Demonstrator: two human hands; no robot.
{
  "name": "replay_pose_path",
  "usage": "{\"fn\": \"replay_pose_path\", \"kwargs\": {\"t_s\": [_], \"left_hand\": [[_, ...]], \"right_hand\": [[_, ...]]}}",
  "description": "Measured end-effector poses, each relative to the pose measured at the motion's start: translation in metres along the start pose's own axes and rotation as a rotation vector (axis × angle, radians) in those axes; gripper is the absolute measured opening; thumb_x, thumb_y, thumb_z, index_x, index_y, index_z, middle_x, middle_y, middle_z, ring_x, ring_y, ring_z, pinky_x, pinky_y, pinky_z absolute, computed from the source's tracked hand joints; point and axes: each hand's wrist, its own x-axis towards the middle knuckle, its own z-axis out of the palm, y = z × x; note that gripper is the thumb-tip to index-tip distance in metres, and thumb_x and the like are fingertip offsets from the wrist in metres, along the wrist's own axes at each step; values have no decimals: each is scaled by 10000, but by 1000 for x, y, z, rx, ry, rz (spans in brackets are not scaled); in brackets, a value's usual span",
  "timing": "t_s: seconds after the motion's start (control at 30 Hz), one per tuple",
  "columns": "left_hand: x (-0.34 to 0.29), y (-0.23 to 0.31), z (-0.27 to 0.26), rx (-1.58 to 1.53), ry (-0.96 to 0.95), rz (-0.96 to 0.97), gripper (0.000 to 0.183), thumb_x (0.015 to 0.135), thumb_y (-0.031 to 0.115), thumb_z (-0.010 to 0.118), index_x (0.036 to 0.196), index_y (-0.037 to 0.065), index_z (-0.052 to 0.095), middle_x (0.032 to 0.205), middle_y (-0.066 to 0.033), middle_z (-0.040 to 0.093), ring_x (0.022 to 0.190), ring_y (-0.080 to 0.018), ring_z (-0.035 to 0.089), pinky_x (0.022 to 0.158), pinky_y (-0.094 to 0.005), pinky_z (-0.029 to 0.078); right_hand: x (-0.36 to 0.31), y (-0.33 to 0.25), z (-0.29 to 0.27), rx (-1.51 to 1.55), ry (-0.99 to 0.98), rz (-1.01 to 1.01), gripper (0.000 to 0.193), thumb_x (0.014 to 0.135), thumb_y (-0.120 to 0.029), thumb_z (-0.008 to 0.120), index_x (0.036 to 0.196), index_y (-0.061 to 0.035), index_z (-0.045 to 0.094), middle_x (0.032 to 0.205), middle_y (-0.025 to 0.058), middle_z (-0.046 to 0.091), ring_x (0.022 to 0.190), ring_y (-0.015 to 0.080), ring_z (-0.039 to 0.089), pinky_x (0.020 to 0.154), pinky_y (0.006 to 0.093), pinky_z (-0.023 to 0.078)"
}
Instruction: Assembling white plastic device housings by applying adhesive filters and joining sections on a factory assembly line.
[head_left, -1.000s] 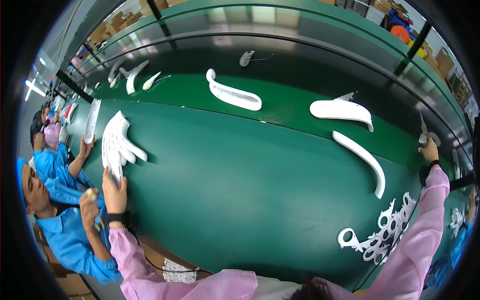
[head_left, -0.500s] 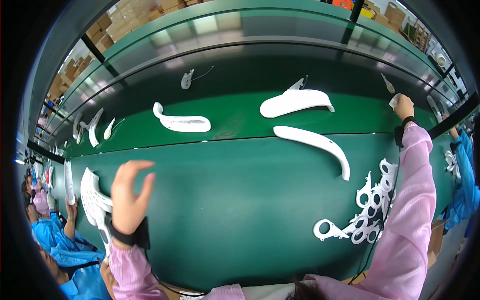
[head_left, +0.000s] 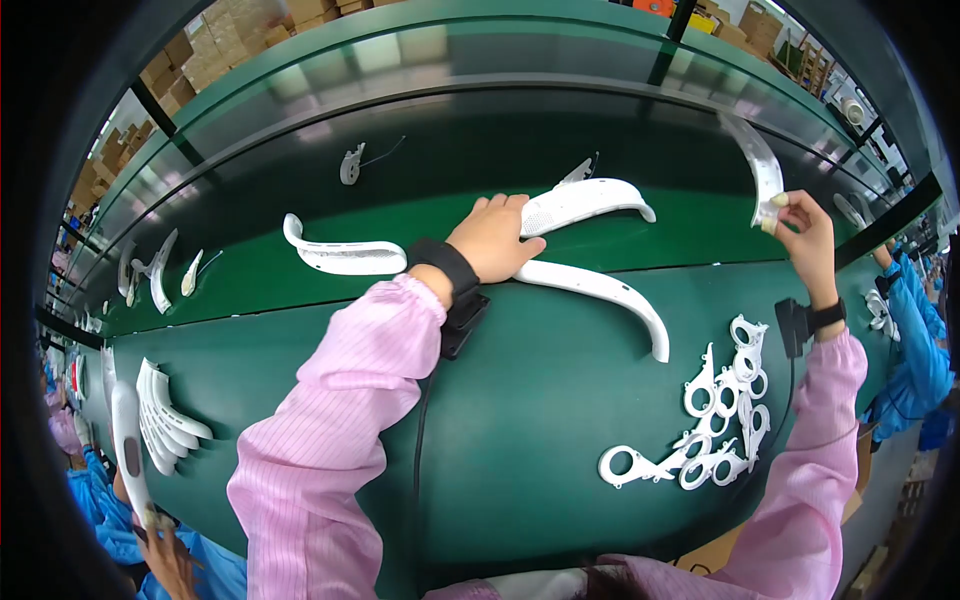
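Observation:
My left hand is stretched palm down over the belt, fingers extended and thumb apart. It lies at the left end of a white curved plastic shell, seemingly touching it. Just below, another white curved piece reaches toward the right, its left end near my thumb. My right hand, with pale yellowish fingertips, pinches the lower end of a long white curved plastic shell. That shell stands raised and its upper end is blurred. Left of my left wrist lies a white S-curved shell.
White ring-shaped parts lie in a cluster at the right. Fanned white curved pieces rest at the left, beside a co-worker's hand with a white handle-like part. A small wired part sits farther back.
My left hand has moved from the left side to the middle shells. The shell in my right hand now shows raised; before, only a small white bit was visible there. A co-worker's handle-like part has shifted left.

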Motion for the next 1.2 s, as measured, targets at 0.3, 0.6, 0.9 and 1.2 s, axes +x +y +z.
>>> {"fn": "replay_pose_path", "kwargs": {"t_s": [0.3,0.6,0.9,1.2], "left_hand": [[5,-5,11,-138,95,28,581,774,298,824,1223,-11,623,1054,-150,691,953,-302,664,892,-371,525],[-61,10,-47,-85,431,126,531,906,289,764,1308,15,552,1055,-158,720,885,-284,699,809,-379,546],[-195,-33,-110,-731,491,-106,478,1089,377,411,1374,10,526,1242,-149,672,964,-181,666,761,-303,551],[-267,-63,-94,-835,64,-558,603,1092,506,381,1355,-10,546,1007,-134,731,694,-126,643,603,-266,574]], "right_hand": [[-62,-51,60,150,-339,45,425,746,179,754,1136,27,683,949,9,601,884,113,660,863,251,560],[-78,-47,53,385,-546,467,657,805,198,659,1430,86,492,1120,119,733,966,160,703,857,291,561],[-71,-81,72,514,-618,428,603,873,111,677,1445,61,496,1188,97,705,1047,154,683,953,299,543],[-54,-101,72,119,-945,278,727,808,-1,668,1507,-3,467,1319,118,595,1103,183,598,938,320,508]]}}
